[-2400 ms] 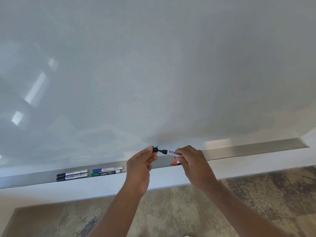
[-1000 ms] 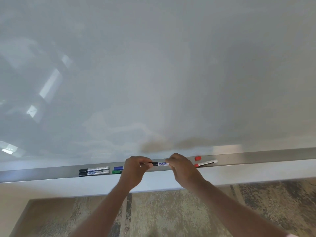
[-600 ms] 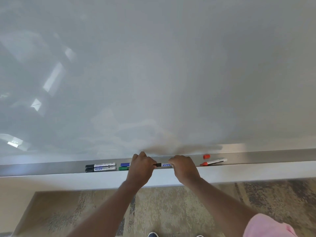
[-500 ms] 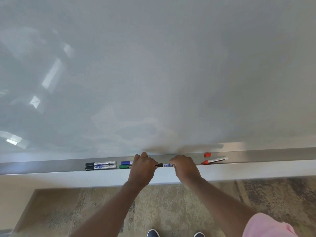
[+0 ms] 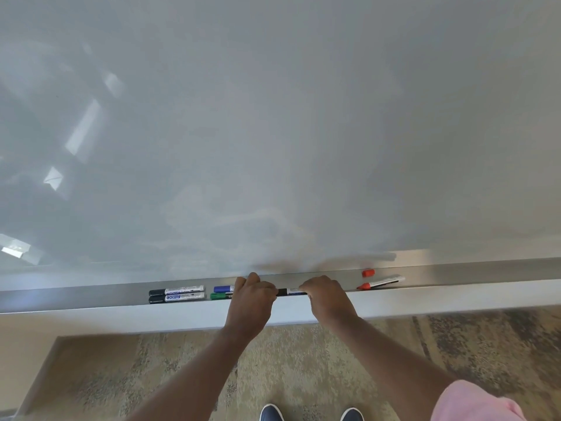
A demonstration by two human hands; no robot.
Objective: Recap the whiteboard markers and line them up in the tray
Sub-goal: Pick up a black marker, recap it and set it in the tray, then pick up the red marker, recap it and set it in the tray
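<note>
Lowered onto the tray (image 5: 91, 296), black marker (image 5: 290, 291) lies lengthwise, cap seemingly leftward, both hands' grip holding it.

Single head-worn view, angled forward and down, close over the tray (image 5: 91, 296) beneath the whiteboard (image 5: 273, 132).

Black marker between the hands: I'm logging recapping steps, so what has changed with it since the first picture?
The black marker, then uncapped and held up before the whiteboard, now has its cap on and sits low at the tray, gripped by the left hand and right hand. The red marker is still uncapped beside its red cap; the four capped markers at left stayed put.
</note>
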